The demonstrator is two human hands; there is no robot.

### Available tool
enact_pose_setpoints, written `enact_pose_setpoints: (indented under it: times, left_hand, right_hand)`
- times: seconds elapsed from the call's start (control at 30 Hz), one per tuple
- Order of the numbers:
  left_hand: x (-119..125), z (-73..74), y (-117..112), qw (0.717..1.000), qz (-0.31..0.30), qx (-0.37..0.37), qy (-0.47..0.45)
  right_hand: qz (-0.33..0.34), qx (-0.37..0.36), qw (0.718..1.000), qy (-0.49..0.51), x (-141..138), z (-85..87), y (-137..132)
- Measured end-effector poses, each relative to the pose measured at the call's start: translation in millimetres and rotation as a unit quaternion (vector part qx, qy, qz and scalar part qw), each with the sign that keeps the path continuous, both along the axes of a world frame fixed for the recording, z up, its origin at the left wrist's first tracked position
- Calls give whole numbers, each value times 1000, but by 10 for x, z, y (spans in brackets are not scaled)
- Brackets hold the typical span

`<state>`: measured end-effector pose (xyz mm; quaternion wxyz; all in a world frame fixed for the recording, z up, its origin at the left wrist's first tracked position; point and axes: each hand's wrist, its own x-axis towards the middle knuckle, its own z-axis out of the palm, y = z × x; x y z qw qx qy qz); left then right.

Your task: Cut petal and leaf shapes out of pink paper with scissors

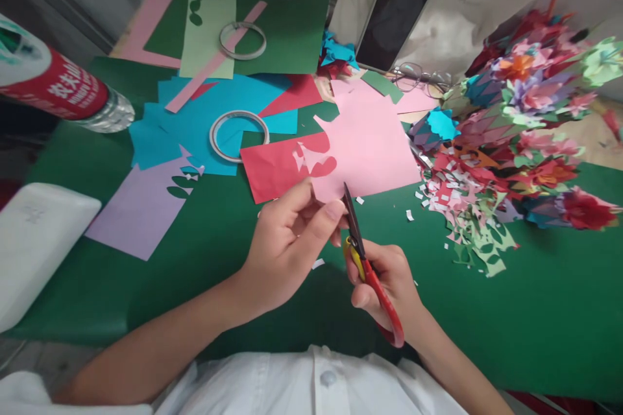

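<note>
Across the lower view and back toward the wall, a green desk (559, 298) strewn with paper. At the right, a large cluster of paper flowers (540, 97) in red, pink, lilac, blue and pale green. At the back, a dark green sheet (292, 32), with overlapping blue sheets (185, 123) in front. At the left edge, a bottle (68, 87) with a red-and-white label, and nearer, a white slab-like object (43, 253).

In the middle of the desk, a pink sheet (372, 139) with a ragged, cut left edge, partly over a red sheet (272, 172); farther left, a lilac sheet (141, 207) with small cut-outs at one corner.

Just in front of the pink sheet, the left grip (287, 240): thumb bent in close to the fingertips, right by the sheet's lower edge. Impossible to tell whether pinching that edge, a smaller piece or nothing. Close beside it, the right grip (402, 285), curled firmly around the handles of red-and-yellow scissors (374, 282). Dark blades close together, pointing away, tips at the pink sheet's lower edge in view and just beside the left thumb.

On the paper at left, two tape rolls (213, 136). Below the flowers, a heap of cut scraps (479, 220) and tiny white bits (409, 214).
</note>
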<state>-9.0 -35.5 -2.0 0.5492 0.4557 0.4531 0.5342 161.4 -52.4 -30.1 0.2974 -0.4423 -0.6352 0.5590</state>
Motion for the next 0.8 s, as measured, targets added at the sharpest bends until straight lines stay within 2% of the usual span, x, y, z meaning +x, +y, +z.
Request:
enact_pose_setpoints:
  times: [0.2,0.33,0.57,0.7,0.8]
  left_hand:
    - [-31,-26,-20,1000,-1,-8,-27]
    - [-88,-22,-2,1000,-1,14,14]
    - [-90,5,15,998,-6,8,56]
    - [-53,-8,-33,995,-5,2,102]
    - [-28,-25,-64,995,-14,-5,101]
  right_hand:
    - [15,-22,1000,-6,8,-9,-12]
    - [25,-34,999,4,14,5,-3]
    - [74,-118,989,51,55,-10,-43]
    - [77,-113,988,70,49,-41,-71]
    - [71,-105,988,90,32,-64,-81]
